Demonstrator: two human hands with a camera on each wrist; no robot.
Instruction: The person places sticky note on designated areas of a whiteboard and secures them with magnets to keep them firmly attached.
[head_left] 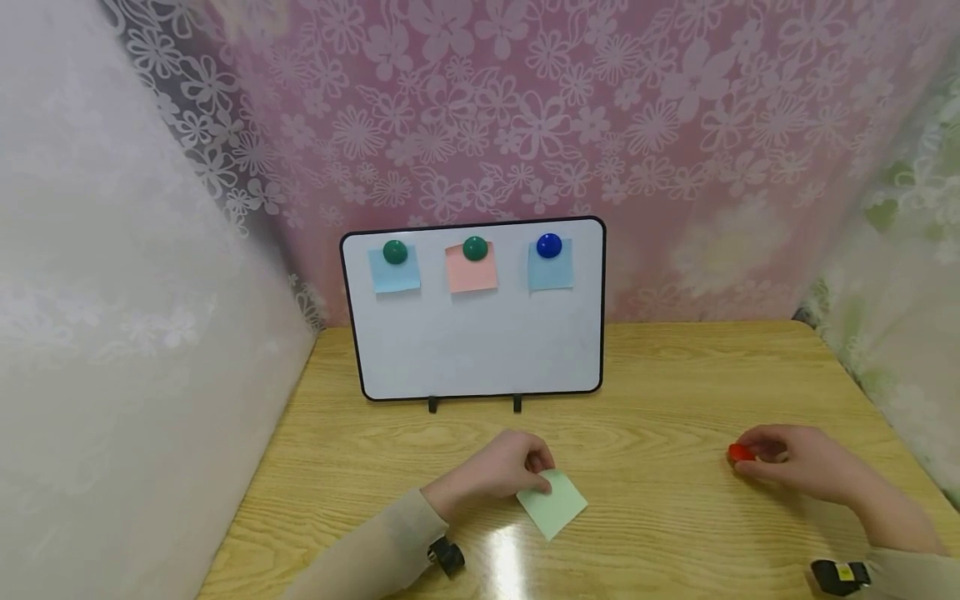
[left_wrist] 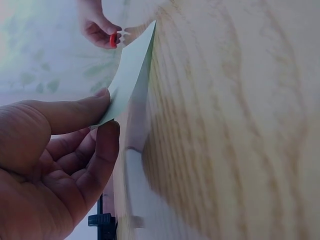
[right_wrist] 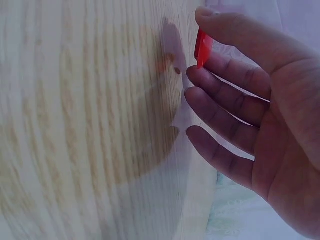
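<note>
Between thumb and fingers, my left hand [head_left: 504,468] pinches one corner of a pale green sticky note [head_left: 555,505] in front of the whiteboard. The left wrist view shows the note [left_wrist: 131,70] slightly bent, its far edges above the wood. Off to the right, my right hand [head_left: 806,462] holds a round red magnet [head_left: 741,452] by its rim, low over the table. In the right wrist view the thumb and fingers pinch the red magnet [right_wrist: 203,49]; the remaining fingers are loosely bent near the tabletop.
A black-framed whiteboard [head_left: 480,350] stands on small black feet at the back. Across its top, a green magnet [head_left: 395,252] and a blue magnet [head_left: 549,245] each pin a blue note; between them another green magnet [head_left: 475,247] pins a pink note [head_left: 472,278]. Patterned curtains surround the wooden table [head_left: 675,383].
</note>
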